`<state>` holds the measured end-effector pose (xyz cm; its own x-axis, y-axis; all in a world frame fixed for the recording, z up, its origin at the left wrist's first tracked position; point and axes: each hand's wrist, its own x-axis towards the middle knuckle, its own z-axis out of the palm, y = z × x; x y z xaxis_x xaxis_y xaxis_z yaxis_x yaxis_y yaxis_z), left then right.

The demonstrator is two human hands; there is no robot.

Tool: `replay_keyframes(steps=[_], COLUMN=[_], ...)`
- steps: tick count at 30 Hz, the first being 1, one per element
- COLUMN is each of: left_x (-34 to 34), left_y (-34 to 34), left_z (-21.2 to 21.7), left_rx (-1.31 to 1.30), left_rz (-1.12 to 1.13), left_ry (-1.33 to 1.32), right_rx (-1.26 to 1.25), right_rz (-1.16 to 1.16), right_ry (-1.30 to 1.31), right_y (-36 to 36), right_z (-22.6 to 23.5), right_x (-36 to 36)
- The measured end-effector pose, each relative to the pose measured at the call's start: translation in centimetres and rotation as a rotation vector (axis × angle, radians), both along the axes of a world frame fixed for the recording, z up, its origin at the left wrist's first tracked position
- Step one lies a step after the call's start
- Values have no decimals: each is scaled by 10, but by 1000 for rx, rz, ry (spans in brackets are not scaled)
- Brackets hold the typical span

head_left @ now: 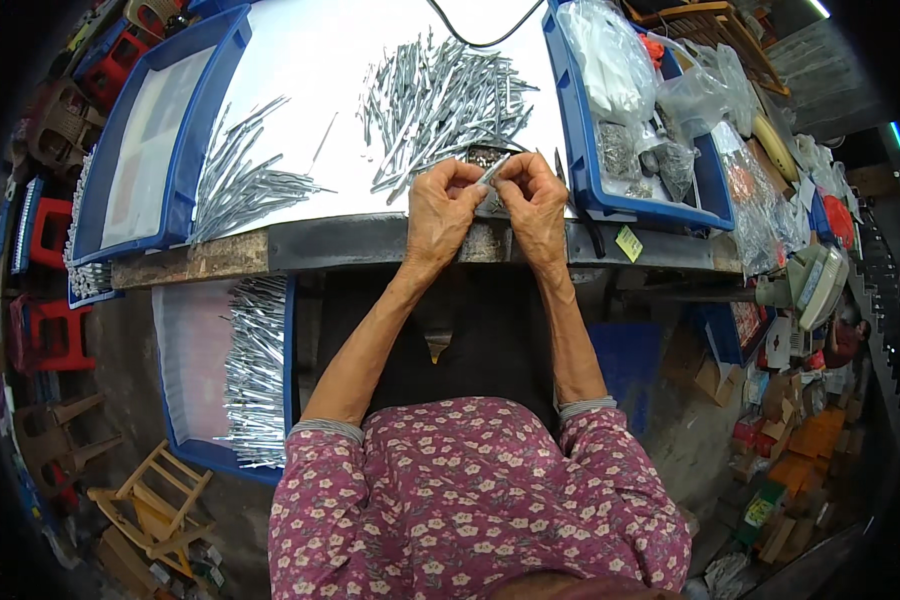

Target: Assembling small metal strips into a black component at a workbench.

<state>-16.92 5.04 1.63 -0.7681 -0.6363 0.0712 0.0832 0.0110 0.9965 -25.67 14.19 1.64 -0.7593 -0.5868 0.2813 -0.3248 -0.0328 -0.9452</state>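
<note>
My left hand point(438, 212) and my right hand point(535, 212) meet over the near edge of the table, fingertips pinched together. Between them is a thin silver metal strip point(493, 168), gripped from both sides; its exact kind is too small to make out. Just behind the fingertips sits a small dark container point(482, 154) of tiny parts, partly hidden by my hands. A large heap of thin silver strips point(435, 100) lies beyond my left hand. Farther left, a smaller heap of similar strips point(245, 185) rests on the white tabletop point(310, 60).
A blue tray point(185, 150) stands at the table's left end. On the right, another blue tray point(575, 130) holds plastic bags of small parts. Below the table at left, a blue bin point(185, 370) contains many silver strips. A black cable point(480, 43) crosses the far side.
</note>
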Motion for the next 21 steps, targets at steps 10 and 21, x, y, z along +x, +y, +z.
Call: replay_keyframes(steps=[10, 21], left_x=[0, -7], left_y=[3, 3], left_z=[-1, -13], left_rx=[-88, -452], left_rz=[29, 180], left_ry=[-7, 64], right_rx=[-41, -227], right_rz=[29, 125], right_ry=[-71, -451], right_y=[-1, -2], right_z=[1, 0], right_x=[1, -2])
